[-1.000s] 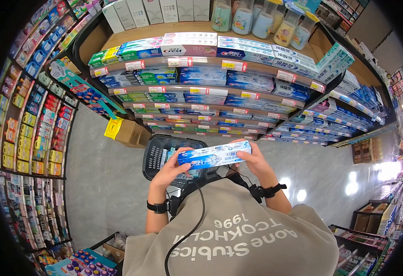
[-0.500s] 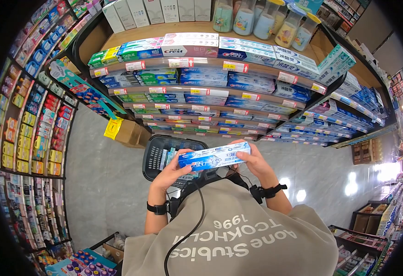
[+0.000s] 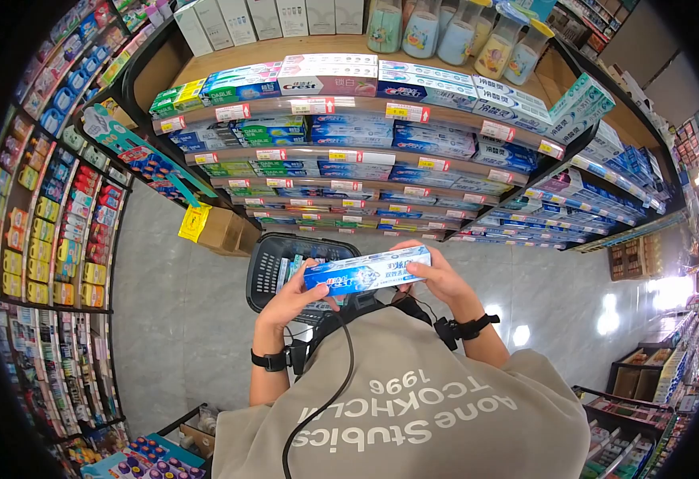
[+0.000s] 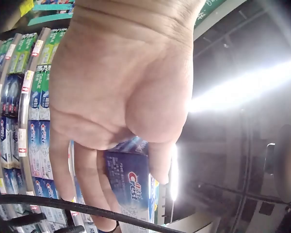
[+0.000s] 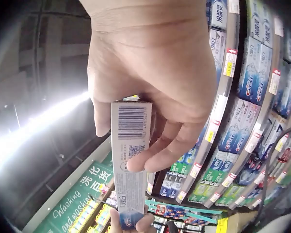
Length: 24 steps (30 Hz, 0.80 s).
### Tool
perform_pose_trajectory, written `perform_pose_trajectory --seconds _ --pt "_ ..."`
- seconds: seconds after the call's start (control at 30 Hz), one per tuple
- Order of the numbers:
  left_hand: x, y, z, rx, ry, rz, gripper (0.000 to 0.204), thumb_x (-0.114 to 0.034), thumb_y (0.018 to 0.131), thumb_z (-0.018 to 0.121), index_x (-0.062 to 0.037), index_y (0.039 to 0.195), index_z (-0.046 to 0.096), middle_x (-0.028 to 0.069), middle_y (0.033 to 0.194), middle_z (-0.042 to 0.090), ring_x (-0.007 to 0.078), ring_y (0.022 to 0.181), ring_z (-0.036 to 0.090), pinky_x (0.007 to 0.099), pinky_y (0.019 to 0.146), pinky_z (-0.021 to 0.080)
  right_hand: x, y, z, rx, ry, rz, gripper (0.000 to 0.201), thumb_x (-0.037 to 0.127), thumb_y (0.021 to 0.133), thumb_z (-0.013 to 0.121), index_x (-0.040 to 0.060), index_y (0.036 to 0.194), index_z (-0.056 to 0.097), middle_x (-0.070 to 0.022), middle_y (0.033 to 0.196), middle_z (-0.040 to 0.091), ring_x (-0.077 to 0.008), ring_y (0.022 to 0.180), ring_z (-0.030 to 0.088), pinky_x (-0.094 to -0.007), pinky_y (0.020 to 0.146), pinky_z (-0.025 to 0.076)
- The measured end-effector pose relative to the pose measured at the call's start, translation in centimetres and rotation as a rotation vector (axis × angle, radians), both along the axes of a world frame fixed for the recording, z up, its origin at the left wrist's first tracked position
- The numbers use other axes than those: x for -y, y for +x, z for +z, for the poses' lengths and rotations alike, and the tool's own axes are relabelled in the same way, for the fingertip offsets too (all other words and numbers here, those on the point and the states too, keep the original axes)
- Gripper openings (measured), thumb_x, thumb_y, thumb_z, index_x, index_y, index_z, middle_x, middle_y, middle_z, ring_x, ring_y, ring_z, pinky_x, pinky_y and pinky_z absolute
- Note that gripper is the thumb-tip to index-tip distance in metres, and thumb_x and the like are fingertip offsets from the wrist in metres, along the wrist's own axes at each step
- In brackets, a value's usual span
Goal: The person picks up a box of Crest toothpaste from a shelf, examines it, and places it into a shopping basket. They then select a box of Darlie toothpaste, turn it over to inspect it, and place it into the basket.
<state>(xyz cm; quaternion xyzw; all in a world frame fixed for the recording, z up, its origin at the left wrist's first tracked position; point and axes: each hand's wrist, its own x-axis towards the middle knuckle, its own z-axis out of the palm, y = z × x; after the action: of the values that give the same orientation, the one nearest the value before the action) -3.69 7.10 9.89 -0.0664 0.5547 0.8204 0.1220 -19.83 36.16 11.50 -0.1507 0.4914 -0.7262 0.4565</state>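
Between my two hands is a long blue and white Crest toothpaste box (image 3: pixel 365 272), held lengthwise above the shopping basket. My left hand (image 3: pixel 287 302) grips its blue end, thumb on the near side and fingers behind, as the left wrist view also shows. At the white end, my right hand (image 3: pixel 444 278) grips the box with the thumb over the printed face. In the right wrist view, a barcode and small print cover the narrow side of the box (image 5: pixel 132 160), with fingers curled along it.
Below the hands, a dark plastic basket (image 3: pixel 267 271) with several boxes in it stands on the grey floor (image 3: pixel 170 319). Ahead rises a rack of toothpaste boxes (image 3: pixel 329 77) with price tags. A cardboard carton (image 3: pixel 231 231) sits left of the basket, near tall side shelves (image 3: pixel 46 239).
The toothpaste box has tilted a little, showing more of its printed face, and has shifted slightly left. Both hands keep hold of its ends.
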Motion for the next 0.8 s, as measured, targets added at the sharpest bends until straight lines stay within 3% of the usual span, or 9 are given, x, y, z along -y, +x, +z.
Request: perform_pose_trajectory --seconds 0.03,0.23,0.43,0.53,0.63,0.67,0.77,0.8 --pt "0.0 0.0 0.0 0.004 -0.006 0.002 0.049 -0.024 0.098 0.069 -0.0033 0.133 0.042 0.0171 0.106 0.071 0.0289 0.090 0.073 0.0408 0.089 0.056 -0.1 -0.1 -0.2 0.023 -0.012 0.020 0.042 0.015 0.097 0.069 0.0021 0.135 0.055 -0.0120 0.124 0.066 -0.0182 0.107 0.068 -0.0294 0.076 0.061" --pt "0.1 -0.1 0.3 -0.058 -0.007 -0.015 0.036 -0.022 0.099 0.068 -0.0058 0.121 0.044 0.0142 0.100 0.071 0.0266 0.089 0.072 0.0413 0.087 0.056 -0.1 0.1 0.0 0.020 -0.031 0.015 0.044 0.014 0.096 0.070 0.0017 0.135 0.055 -0.0126 0.124 0.066 -0.0189 0.107 0.068 -0.0304 0.077 0.062" --pt "0.8 0.0 -0.2 -0.057 -0.045 -0.028 0.035 -0.021 0.098 0.069 -0.0074 0.119 0.044 0.0124 0.100 0.071 0.0235 0.089 0.072 0.0387 0.087 0.056 0.0 0.1 0.3 -0.048 -0.023 0.017 0.048 0.012 0.093 0.074 0.0006 0.135 0.057 -0.0119 0.122 0.068 -0.0181 0.106 0.068 -0.0313 0.077 0.061" --pt "0.7 0.3 0.7 -0.051 -0.008 -0.030 0.034 -0.017 0.096 0.072 -0.0092 0.114 0.044 0.0084 0.103 0.068 0.0174 0.090 0.071 0.0316 0.085 0.053 -0.5 -0.2 -0.1 -0.102 0.013 0.083 0.056 0.007 0.086 0.080 -0.0001 0.137 0.058 -0.0112 0.124 0.069 -0.0166 0.108 0.067 -0.0308 0.082 0.059" --pt "0.6 0.6 1.1 -0.085 -0.089 -0.025 0.040 -0.015 0.092 0.077 -0.0074 0.119 0.048 0.0057 0.107 0.067 0.0145 0.094 0.068 0.0292 0.085 0.053 -0.6 0.0 -0.5 -0.359 -0.003 0.108 0.065 0.003 0.079 0.084 -0.0009 0.139 0.059 -0.0108 0.127 0.069 -0.0154 0.110 0.066 -0.0304 0.088 0.056" --pt "0.7 0.6 1.3 -0.091 -0.106 -0.001 0.044 -0.017 0.090 0.080 -0.0066 0.121 0.050 0.0050 0.109 0.066 0.0138 0.097 0.066 0.0283 0.085 0.053 -0.5 0.0 -0.3 -0.346 0.019 0.130 0.070 0.001 0.076 0.086 -0.0015 0.140 0.059 -0.0106 0.131 0.067 -0.0148 0.113 0.065 -0.0297 0.094 0.054" --pt "1.0 0.8 1.7 -0.102 -0.157 0.058 0.057 -0.021 0.082 0.087 -0.0044 0.128 0.057 0.0026 0.114 0.064 0.0114 0.103 0.061 0.0257 0.086 0.051 -0.1 0.4 0.0 -0.236 -0.095 0.084 0.073 0.023 0.078 0.089 -0.0038 0.138 0.057 -0.0127 0.122 0.070 -0.0168 0.089 0.071 -0.0294 0.075 0.059" --pt "1.0 0.8 1.7 -0.127 -0.129 0.072 0.060 -0.023 0.082 0.087 -0.0032 0.130 0.057 0.0028 0.115 0.064 0.0116 0.103 0.062 0.0259 0.087 0.051 0.0 0.5 -0.1 -0.184 -0.180 0.061 0.072 0.028 0.080 0.087 -0.0042 0.137 0.057 -0.0133 0.123 0.070 -0.0181 0.095 0.070 -0.0307 0.076 0.059"
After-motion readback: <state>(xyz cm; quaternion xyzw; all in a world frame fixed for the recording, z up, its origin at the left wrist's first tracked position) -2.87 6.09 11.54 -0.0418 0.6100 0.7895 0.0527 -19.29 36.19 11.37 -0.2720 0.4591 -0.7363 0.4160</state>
